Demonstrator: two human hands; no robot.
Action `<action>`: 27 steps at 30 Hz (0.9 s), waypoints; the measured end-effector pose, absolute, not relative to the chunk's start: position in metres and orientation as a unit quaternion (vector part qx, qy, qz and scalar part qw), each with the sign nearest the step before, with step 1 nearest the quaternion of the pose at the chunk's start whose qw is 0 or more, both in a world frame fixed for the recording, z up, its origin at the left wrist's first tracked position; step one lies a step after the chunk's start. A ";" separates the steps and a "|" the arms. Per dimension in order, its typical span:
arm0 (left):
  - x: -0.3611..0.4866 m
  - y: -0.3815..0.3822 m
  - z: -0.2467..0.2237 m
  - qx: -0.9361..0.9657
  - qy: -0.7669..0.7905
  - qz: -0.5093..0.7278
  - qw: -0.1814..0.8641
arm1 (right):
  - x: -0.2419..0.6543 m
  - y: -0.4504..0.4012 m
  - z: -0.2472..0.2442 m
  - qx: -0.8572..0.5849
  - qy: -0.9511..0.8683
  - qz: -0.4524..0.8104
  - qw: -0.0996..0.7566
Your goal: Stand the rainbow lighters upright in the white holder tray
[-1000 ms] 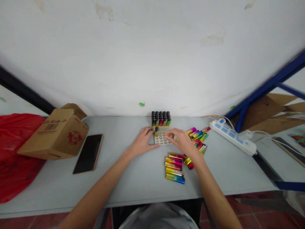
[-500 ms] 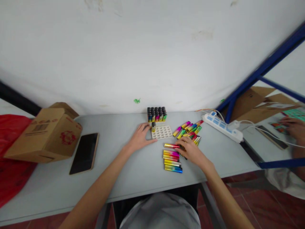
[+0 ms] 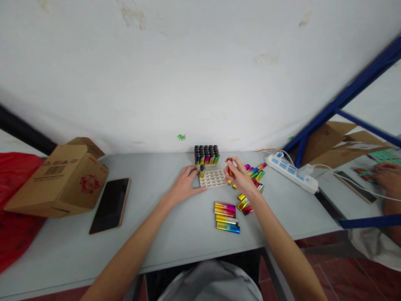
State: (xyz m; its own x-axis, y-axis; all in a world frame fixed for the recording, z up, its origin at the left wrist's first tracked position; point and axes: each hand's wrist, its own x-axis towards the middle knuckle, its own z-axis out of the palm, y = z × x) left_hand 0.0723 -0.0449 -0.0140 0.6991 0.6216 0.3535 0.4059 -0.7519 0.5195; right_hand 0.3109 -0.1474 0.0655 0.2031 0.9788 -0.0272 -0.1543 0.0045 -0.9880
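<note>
My left hand spans the left end of a white tray with rows of small holes, fingers at its back corner and thumb at its front corner. One lighter with a black top stands upright in the tray's back left corner. Above the tray's right end, my right hand pinches a red lighter, held roughly upright. Several metallic lighters lie side by side in front of the tray. More lie in a loose pile to the right, partly covered by my right hand.
A block of upright lighters stands by the wall. To the left are a phone, a cardboard box and a red bag. A power strip lies right, near a blue frame; beyond it is another person's hand.
My right hand has taken the red lighter from the top of the front row and lifted it up over the tray's right end. My left hand stays at the tray.
</note>
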 end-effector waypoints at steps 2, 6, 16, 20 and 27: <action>0.072 -0.045 -0.014 0.897 0.286 0.266 0.208 | 0.305 -0.131 0.066 -0.512 -0.412 0.512 0.554; 0.072 -0.047 -0.013 0.895 0.287 0.268 0.213 | 0.297 -0.109 0.046 -0.550 -0.413 0.518 0.509; 0.072 -0.049 -0.009 0.898 0.291 0.261 0.203 | 0.283 -0.109 0.007 -0.674 -0.439 0.360 0.472; 0.071 -0.049 -0.008 0.898 0.290 0.265 0.198 | 0.285 -0.109 0.007 -0.671 -0.431 0.372 0.475; 0.071 -0.048 -0.010 0.899 0.288 0.266 0.194 | 0.285 -0.112 0.008 -0.656 -0.422 0.384 0.494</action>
